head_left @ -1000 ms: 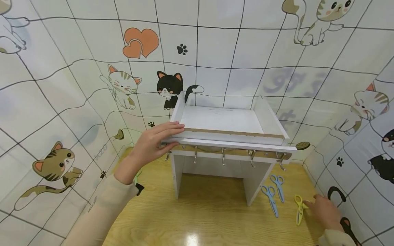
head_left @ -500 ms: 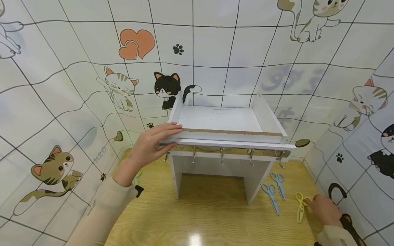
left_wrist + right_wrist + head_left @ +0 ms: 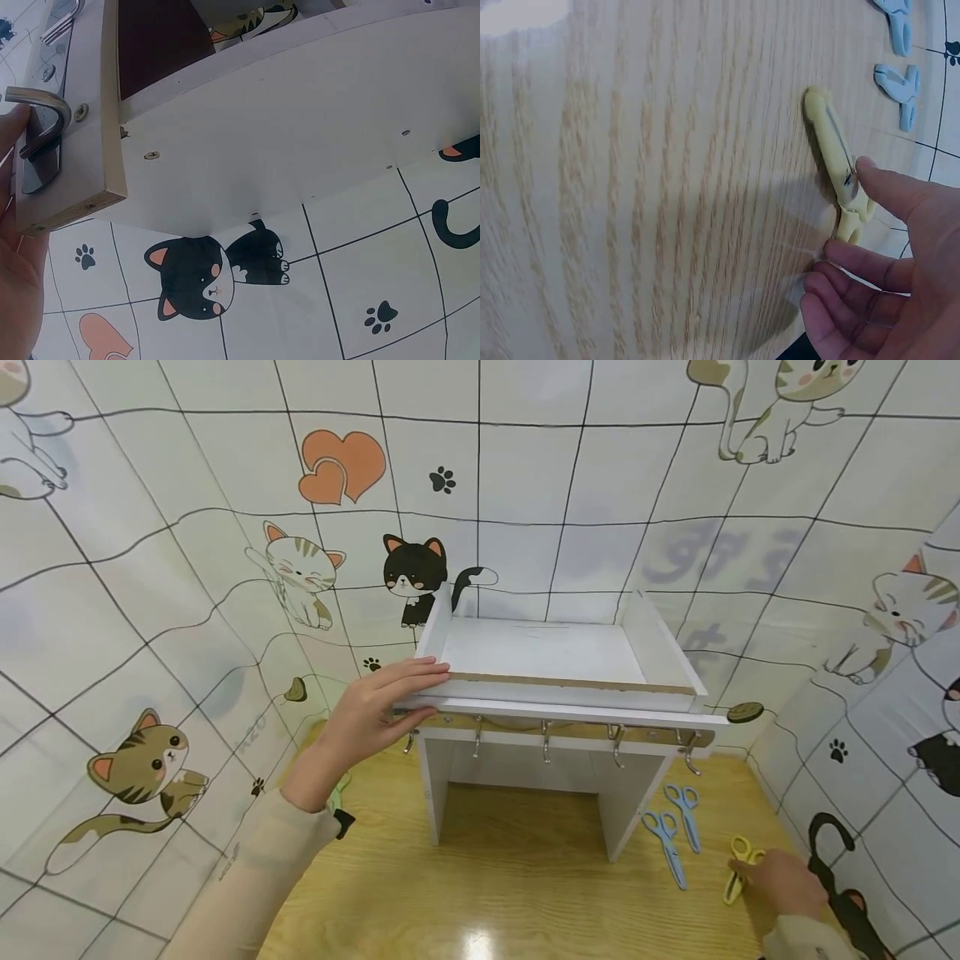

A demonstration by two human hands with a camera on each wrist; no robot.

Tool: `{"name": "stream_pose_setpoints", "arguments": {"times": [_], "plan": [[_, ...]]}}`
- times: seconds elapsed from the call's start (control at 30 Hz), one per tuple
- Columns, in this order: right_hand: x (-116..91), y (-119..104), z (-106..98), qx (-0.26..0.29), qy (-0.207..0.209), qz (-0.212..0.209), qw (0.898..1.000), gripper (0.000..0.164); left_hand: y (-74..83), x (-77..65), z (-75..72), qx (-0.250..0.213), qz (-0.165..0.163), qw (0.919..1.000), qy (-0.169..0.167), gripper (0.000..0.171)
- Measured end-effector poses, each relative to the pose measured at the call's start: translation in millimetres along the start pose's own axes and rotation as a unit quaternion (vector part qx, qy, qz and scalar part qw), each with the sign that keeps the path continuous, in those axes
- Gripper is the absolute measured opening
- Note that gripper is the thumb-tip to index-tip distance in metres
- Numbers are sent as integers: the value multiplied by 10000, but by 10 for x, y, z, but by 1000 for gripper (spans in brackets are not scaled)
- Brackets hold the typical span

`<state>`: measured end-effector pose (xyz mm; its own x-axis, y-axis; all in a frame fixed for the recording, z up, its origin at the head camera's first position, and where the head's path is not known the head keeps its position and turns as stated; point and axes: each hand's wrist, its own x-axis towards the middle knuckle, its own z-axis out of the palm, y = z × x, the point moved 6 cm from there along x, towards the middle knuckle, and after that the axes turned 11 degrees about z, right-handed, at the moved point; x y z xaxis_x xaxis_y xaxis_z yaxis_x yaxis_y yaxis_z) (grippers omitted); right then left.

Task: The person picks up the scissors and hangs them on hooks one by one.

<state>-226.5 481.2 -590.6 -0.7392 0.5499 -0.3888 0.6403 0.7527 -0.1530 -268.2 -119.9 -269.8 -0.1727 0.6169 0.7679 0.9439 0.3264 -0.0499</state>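
My left hand [image 3: 367, 710] grips the left front corner of a small white shelf unit [image 3: 540, 653], fingers on top and thumb below. Metal hooks [image 3: 546, 745] hang in a row along its front edge. The left wrist view has a hook [image 3: 46, 109] beside the hand, on the board's end. At the right of the table, my right hand [image 3: 789, 882] pinches yellow scissors [image 3: 734, 888] near the handles. In the right wrist view, the thumb lies on one side of the scissors [image 3: 829, 142] and the index finger is at the handle loop; the scissors are low over the wood.
Two pairs of blue scissors [image 3: 670, 857] lie on the wooden table [image 3: 517, 902], between the shelf unit and the right hand. A green object [image 3: 339, 789] shows partly behind the left wrist. Cat-print sheeting [image 3: 525, 468] encloses the back and sides.
My right hand has moved leftward over the yellow scissors and now pinches them; they have turned slightly. The left hand stays on the shelf unit's corner.
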Motion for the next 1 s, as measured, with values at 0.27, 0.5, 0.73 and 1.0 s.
{"name": "stream_pose_setpoints", "arguments": {"times": [0.27, 0.5, 0.73, 1.0], "plan": [[-51, -99, -27, -155, -20, -452, 9989, 33, -10, 16, -3, 41, 19, 10000, 3, 50], [-76, -106, -2, -120, 85, -856, 9962, 32, 0, 7, -1, 52, -9, 10000, 11, 48], [-95, -66, -73, -14, 87, -617, 9981, 33, -6, 5, 6, 55, -74, 9999, -46, 49], [-184, -143, -453, 185, 486, -876, 9948, 47, -3, 8, 6, 26, 5, 10000, 51, 50]]}}
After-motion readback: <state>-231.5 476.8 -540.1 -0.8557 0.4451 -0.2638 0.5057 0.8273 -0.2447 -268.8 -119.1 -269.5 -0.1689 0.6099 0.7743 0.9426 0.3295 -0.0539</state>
